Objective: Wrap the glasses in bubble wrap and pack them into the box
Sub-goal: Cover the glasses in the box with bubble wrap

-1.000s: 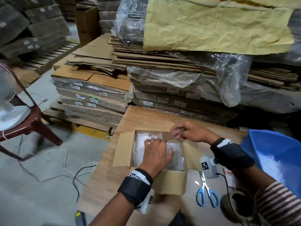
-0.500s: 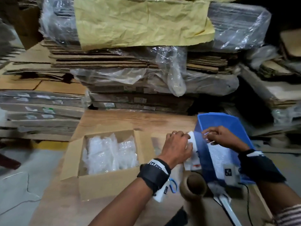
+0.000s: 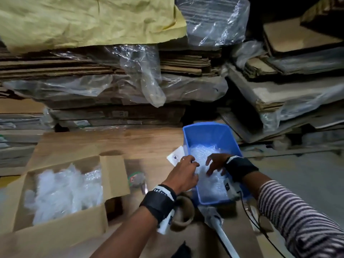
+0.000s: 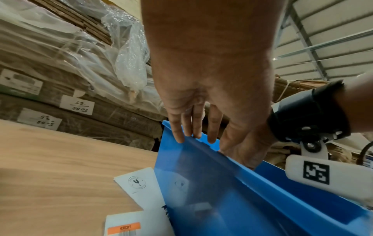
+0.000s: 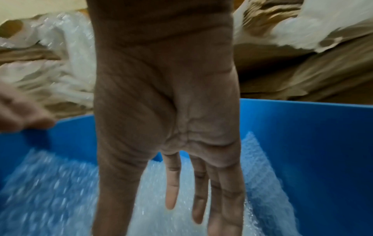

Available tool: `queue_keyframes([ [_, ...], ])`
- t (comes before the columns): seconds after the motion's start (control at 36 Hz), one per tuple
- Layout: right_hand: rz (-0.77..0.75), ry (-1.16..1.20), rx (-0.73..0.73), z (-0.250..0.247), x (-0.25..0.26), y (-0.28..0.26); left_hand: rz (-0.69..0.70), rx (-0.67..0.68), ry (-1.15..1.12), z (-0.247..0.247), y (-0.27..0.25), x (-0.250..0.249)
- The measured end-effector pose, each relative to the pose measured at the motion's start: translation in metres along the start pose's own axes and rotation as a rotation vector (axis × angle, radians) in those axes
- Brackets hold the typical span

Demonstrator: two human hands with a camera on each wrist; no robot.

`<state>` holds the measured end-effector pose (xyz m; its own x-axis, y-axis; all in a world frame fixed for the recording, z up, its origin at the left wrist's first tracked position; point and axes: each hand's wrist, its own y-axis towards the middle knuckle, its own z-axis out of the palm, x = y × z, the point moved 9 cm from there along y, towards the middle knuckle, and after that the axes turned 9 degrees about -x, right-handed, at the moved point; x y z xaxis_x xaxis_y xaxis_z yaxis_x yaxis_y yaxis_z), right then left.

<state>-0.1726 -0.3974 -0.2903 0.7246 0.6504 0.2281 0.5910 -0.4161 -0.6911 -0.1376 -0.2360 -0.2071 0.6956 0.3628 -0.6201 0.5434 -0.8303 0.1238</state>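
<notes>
Right now you are reaching both hands into the blue bin (image 3: 212, 135), low and right of centre in the head view, where the bubble wrap (image 3: 208, 164) is lying in loose sheets. Your right hand (image 3: 216, 163) is hanging over the wrap with fingers (image 5: 199, 206) straight and spread, holding nothing; whether they are touching the sheet is unclear. Your left hand (image 3: 183, 174) is lying over the bin's left rim, fingers (image 4: 193, 127) relaxed, gripping nothing that shows. The box (image 3: 61, 233) is sitting open at lower left, well apart from the bin, with wrapped bundles (image 3: 65, 190) already crowding it. No bare glass is showing anywhere, so how many remain is unknown.

By the look of it, you are fetching fresh wrap, either for another glass or as padding on top. Next you are needing to pinch one sheet by an edge and peel it clear of the pile, steadying the bin with the left hand so it is not sliding. Mind the card (image 3: 176, 157) tucked beside the bin and the tape roll (image 3: 183, 214) just below your left wrist when carrying the sheet across to the box.
</notes>
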Motion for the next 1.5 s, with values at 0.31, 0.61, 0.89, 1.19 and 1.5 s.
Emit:
queue_keyframes([
  [0.31, -0.215, -0.427, 0.141, 0.04, 0.05, -0.003, -0.058, -0.099, -0.141, -0.001, 0.002, 0.021],
  [0.61, -0.21, -0.261, 0.128, 0.032, 0.039, 0.004, -0.071, -0.105, -0.1, -0.01, 0.002, 0.013],
  [0.89, -0.387, -0.153, -0.024, 0.035, 0.062, 0.003, -0.056, -0.051, -0.156, -0.009, 0.001, 0.006],
  [1.19, -0.366, 0.005, -0.181, -0.046, 0.033, -0.02, -0.128, 0.015, -0.142, -0.006, 0.002, 0.016],
  [1.5, -0.53, 0.117, -0.335, -0.123, 0.03, -0.116, 0.05, -0.091, -0.173, -0.039, 0.042, -0.021],
])
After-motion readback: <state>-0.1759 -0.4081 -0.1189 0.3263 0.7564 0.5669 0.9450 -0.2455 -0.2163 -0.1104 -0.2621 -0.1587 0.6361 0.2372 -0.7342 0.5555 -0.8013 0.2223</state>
